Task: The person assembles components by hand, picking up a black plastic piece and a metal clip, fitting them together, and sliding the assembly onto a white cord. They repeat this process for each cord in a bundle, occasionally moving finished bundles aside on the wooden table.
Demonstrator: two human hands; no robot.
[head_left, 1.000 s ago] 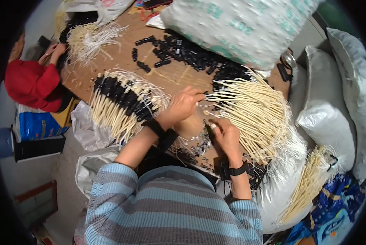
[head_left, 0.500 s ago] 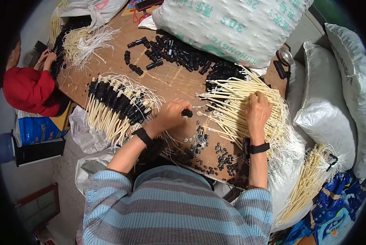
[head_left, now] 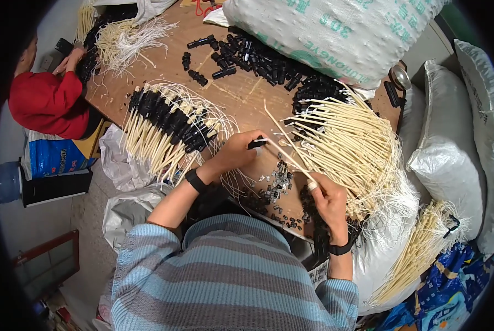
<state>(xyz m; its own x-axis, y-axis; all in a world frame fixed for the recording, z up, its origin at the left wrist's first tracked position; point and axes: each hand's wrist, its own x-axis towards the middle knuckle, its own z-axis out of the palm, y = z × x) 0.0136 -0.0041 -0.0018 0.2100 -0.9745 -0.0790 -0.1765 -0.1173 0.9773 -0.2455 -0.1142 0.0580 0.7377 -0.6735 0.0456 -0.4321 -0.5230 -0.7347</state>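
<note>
While both hands meet over the wooden table [head_left: 241, 96], the following holds:

Left hand: left hand [head_left: 237, 150] pinched on a small black cap [head_left: 256, 144], fingers pressed together around it, cap end pointing right toward the tube.

Right hand: right hand [head_left: 328, 199] closed around the lower part of one cream tube [head_left: 283, 131], thumb and fingers pressed on it; tube rising up and left, crossing just beside the cap.

Where the pieces lie: cap and tube at mid table, near the front edge, between the two big heaps.

Loose stock: unfitted cream tubes [head_left: 349, 146] fanned out to the right, touching the held tube's far side; small black clips [head_left: 277, 187] scattered just below the hands; more black caps [head_left: 258, 55] strewn along the far side, against a large white sack [head_left: 335, 27].

Finished side: capped tubes [head_left: 167, 127] laid in a row to the left, black ends up, thin white strings trailing.

Doing it well, by judgement: best to grip the tube close to its end so it cannot flex, line the cap's bore squarely with it, push straight rather than at an angle, and keep trailing strings out of the joint.

Nearby: another person in a red sleeve [head_left: 46, 102] at the far left corner, hands on a separate pile, well apart.
</note>
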